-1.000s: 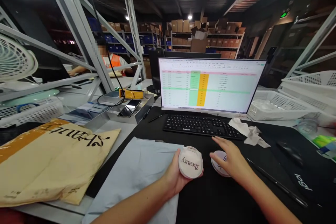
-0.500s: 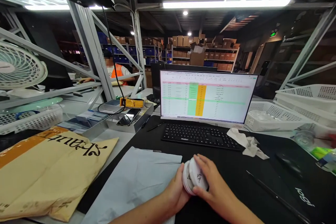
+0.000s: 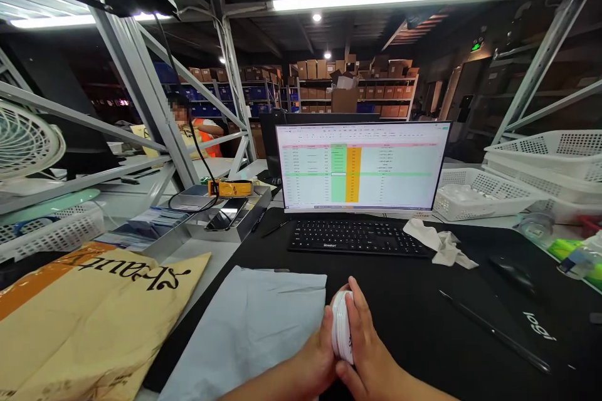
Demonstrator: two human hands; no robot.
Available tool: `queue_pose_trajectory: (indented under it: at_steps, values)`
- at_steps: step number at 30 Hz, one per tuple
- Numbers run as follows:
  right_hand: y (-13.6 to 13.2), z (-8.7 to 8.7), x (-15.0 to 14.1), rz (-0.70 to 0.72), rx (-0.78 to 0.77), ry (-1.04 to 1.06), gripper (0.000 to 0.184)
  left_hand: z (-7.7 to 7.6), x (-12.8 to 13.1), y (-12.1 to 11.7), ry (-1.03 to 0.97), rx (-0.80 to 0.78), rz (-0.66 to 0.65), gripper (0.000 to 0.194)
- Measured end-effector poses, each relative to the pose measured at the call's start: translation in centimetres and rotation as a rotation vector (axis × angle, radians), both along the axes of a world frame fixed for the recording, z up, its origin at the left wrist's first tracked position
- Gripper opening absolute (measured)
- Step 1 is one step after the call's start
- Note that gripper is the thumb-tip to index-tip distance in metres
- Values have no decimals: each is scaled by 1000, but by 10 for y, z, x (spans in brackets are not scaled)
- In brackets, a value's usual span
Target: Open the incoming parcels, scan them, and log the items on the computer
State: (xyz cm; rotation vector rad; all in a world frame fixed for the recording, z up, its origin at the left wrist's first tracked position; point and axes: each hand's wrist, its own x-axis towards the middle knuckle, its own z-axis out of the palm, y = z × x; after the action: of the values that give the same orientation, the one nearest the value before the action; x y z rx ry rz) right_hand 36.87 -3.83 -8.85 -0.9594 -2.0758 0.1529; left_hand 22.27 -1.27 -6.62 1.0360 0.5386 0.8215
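A round white compact (image 3: pixel 340 327) is pressed between my two palms, turned edge-on, with a bit of dark lettering on its right face. My left hand (image 3: pixel 324 341) cups it from the left, thumb along its rim. From the right, my right hand (image 3: pixel 369 338) lies against the other face, fingers pointing up and away. Beneath and to the left of my hands is a pale grey-blue mailing bag (image 3: pixel 254 319), lying flat on the black desk mat.
A large yellow mailing bag (image 3: pixel 108 313) lies left. Ahead stand a keyboard (image 3: pixel 352 237) and a monitor (image 3: pixel 362 169) with a spreadsheet. A crumpled tissue (image 3: pixel 442 244), mouse (image 3: pixel 512 274) and black pen-like stick (image 3: pixel 493 331) are right. A person in an orange vest (image 3: pixel 207 131) works beyond the frame.
The compact's two halves, apart and tilted before, are now pressed together and turned edge-on. My right hand has flattened against it. The view has shifted slightly; the person behind now holds up a yellow bag.
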Motion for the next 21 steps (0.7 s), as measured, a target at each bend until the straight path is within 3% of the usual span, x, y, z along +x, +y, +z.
queue_pose_trajectory:
  at_steps: [5,11,14,18,21]
  values:
    - [-3,6,6,92,-295,129,78,-11,-9,9,280,448,13,96]
    - [-8,19,2,174,-656,482,85,-18,-11,14,366,706,-3,102]
    - [-8,24,-1,214,-813,661,82,-30,-10,20,388,851,77,110]
    - [-7,31,-4,223,-924,817,86,-35,-9,26,470,889,34,104]
    - [-3,50,13,119,-881,581,85,-26,-8,26,499,807,49,96]
